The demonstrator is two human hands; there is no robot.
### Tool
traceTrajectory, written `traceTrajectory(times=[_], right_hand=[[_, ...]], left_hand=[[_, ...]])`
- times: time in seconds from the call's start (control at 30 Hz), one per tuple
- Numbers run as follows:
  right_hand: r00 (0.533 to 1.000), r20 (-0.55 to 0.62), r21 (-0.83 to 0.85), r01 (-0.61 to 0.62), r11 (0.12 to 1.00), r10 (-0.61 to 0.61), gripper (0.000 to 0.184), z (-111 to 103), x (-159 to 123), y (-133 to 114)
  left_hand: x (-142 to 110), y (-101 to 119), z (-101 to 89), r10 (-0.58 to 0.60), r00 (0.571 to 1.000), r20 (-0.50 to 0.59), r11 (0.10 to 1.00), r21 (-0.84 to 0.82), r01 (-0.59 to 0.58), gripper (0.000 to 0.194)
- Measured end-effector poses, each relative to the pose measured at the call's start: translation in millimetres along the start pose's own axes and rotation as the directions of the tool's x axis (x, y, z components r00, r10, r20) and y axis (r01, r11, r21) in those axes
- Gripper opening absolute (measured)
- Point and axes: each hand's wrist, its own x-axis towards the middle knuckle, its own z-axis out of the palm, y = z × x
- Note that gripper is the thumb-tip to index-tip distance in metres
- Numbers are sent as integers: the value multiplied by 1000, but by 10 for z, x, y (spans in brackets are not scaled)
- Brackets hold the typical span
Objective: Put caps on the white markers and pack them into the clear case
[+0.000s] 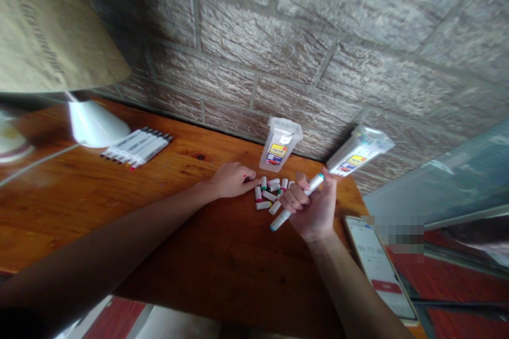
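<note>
My right hand (314,204) is wrapped around a white marker (280,219) with teal ends, tilted over the table. Just left of it, a loose pile of short white marker caps (269,195) with coloured rims lies on the wood. At the pile's left edge rests my left hand (234,179), back up, with thumb and forefinger apart and nothing visible between them. Its other fingers are hidden beneath. Behind the pile stands a clear plastic marker box (280,144). Farther right, a second clear box (361,152) leans with markers inside.
A row of white markers (137,147) lies at the left beside a lamp (93,124) with a fabric shade. A phone showing a timer (379,267) lies along the right table edge. A brick-patterned wall (254,53) borders the wooden table (191,243) at the back.
</note>
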Motion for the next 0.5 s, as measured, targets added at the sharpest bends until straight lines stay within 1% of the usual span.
traceTrajectory(times=[0.1, 0.17, 0.23, 0.3, 0.33, 0.37, 0.43, 0.47, 0.5], right_hand=[[1000, -12, -11, -27, 1000, 27, 54, 3, 44, 29], [1000, -4, 0, -30, 1000, 30, 51, 24, 56, 52], [1000, -7, 19, -24, 1000, 24, 44, 51, 58, 76], [1000, -16, 21, -6, 1000, 7, 36, 70, 57, 98], [1000, -24, 11, 14, 1000, -14, 32, 74, 57, 108], [999, -32, -4, 40, 999, -40, 28, 75, 59, 117], [993, -55, -42, 99, 994, -101, 22, 67, 63, 128], [989, -72, -58, 126, 990, -130, 20, 61, 65, 130], [983, -92, -71, 152, 986, -158, 18, 54, 67, 130]], left_hand=[[3, -6, 8, -5, 1000, 3, 1000, 12, 5, 54], [3, 8, -10, -11, 999, -34, 1000, -8, 11, 52], [-4, 62, -62, -29, 989, -144, 997, -74, 18, 50], [-24, 166, -139, -76, 955, -286, 980, -198, 19, 50], [-39, 235, -177, -94, 947, -309, 958, -287, 2, 52], [-58, 310, -208, -88, 954, -286, 927, -375, -27, 54], [-104, 462, -238, -26, 980, -199, 850, -521, -84, 55], [-127, 531, -235, 11, 981, -193, 818, -563, -120, 52], [-148, 590, -222, 20, 980, -199, 800, -584, -136, 47]])
